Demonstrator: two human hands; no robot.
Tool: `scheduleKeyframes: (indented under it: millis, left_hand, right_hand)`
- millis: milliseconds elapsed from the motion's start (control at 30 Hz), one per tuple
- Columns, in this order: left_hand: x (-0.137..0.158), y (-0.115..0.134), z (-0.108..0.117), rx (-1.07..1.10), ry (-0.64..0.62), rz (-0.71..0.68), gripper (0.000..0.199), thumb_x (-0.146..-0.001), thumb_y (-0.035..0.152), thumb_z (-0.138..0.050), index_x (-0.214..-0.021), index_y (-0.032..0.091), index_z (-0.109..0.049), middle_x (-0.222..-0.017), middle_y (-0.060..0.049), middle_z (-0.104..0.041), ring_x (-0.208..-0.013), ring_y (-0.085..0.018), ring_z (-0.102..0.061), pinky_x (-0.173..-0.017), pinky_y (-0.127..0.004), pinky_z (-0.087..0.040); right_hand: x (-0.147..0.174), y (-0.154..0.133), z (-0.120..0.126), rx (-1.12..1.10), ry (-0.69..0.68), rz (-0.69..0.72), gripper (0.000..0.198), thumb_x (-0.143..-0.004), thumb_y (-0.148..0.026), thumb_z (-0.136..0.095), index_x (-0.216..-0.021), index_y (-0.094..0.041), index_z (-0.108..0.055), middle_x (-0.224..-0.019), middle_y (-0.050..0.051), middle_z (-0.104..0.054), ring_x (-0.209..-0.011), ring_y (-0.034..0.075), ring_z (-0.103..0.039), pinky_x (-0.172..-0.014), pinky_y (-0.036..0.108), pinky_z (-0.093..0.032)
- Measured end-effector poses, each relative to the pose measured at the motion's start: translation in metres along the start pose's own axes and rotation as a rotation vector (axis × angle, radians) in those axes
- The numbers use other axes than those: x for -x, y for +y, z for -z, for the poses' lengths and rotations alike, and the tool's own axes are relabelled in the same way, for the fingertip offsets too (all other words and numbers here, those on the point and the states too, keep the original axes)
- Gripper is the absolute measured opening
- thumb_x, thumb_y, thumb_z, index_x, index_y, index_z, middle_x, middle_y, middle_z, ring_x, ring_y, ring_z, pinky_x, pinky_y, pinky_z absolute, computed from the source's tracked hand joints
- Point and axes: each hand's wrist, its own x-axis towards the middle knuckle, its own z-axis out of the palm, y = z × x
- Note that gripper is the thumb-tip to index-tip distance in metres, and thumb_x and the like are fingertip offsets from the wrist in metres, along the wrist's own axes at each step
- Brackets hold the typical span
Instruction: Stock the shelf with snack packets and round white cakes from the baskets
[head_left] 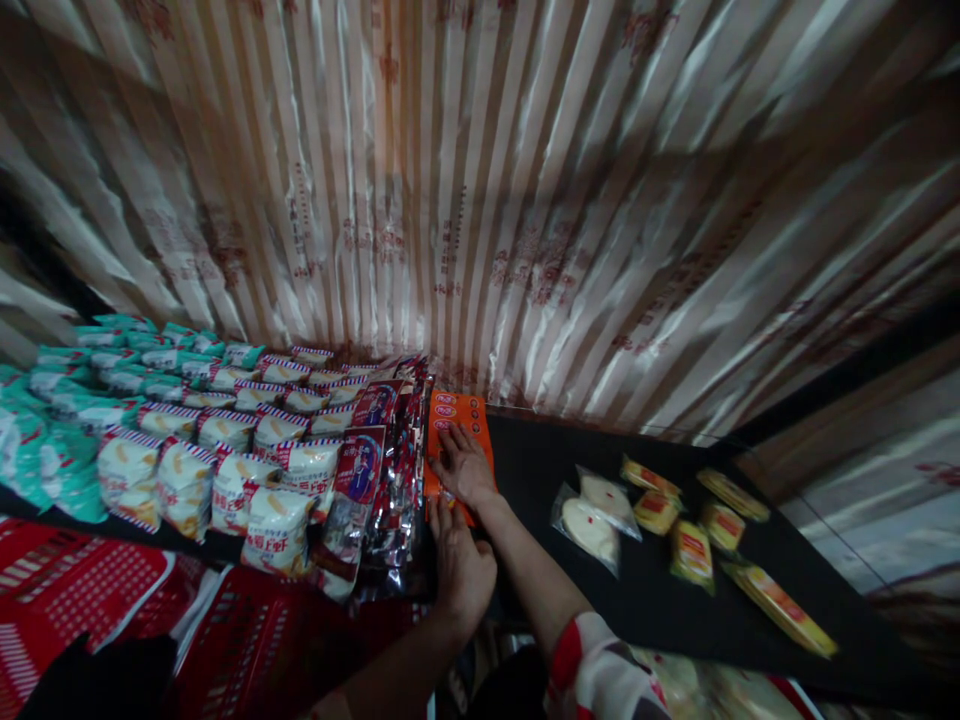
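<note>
An orange packet [480, 418] lies flat on the dark table, beside a row of dark red shiny packets [365, 462]. My right hand [466, 468] rests palm down on the orange packet with its fingers spread. Closer to me, my left hand [461, 570] has its fingers stretched forward to the packet's near end, against the side of the dark red packets. Its thumb stands out to the right. Neither hand is closed around anything.
White snack bags [276, 522] and teal bags [71, 462] stand in rows on the left. Red baskets [240, 640] sit below the table edge. On the right part of the black tabletop [622, 610] lie white round items in clear wrap [591, 530] and several yellow packs [691, 552]. Striped sheeting [465, 200] hangs behind.
</note>
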Motion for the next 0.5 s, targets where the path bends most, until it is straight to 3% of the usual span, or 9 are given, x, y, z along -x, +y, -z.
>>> scheduleKeyframes:
  millis: [167, 300, 500]
  left_hand:
    - [0.008, 0.008, 0.008, -0.021, -0.017, 0.018, 0.063, -0.066, 0.005, -0.048, -0.128, 0.0, -0.048, -0.145, -0.018, -0.034, -0.138, -0.027, -0.022, -0.116, -0.037, -0.017]
    - [0.009, 0.016, 0.013, 0.06, 0.073, -0.012, 0.061, -0.064, 0.001, -0.044, -0.124, 0.007, -0.053, -0.143, -0.013, -0.04, -0.136, -0.023, -0.028, -0.115, -0.034, -0.019]
    - [-0.016, 0.037, 0.022, 0.104, 0.168, 0.041, 0.052, -0.069, 0.007, -0.047, -0.12, 0.01, -0.054, -0.139, -0.012, -0.044, -0.134, -0.022, -0.032, -0.114, -0.032, -0.02]
  right_hand:
    - [-0.003, 0.001, -0.001, -0.025, -0.002, 0.0, 0.061, -0.086, -0.048, -0.044, -0.137, -0.013, -0.042, -0.149, 0.009, -0.03, -0.14, 0.023, -0.013, -0.113, 0.037, -0.015]
    - [-0.001, 0.005, 0.003, -0.094, 0.063, 0.004, 0.053, -0.088, -0.041, -0.042, -0.132, -0.012, -0.048, -0.147, 0.01, -0.034, -0.14, 0.023, -0.016, -0.113, 0.037, -0.019]
    - [0.028, 0.026, 0.012, -0.197, 0.304, -0.306, 0.048, -0.089, -0.035, -0.038, -0.131, -0.014, -0.049, -0.144, 0.01, -0.038, -0.137, 0.024, -0.023, -0.11, 0.039, -0.025]
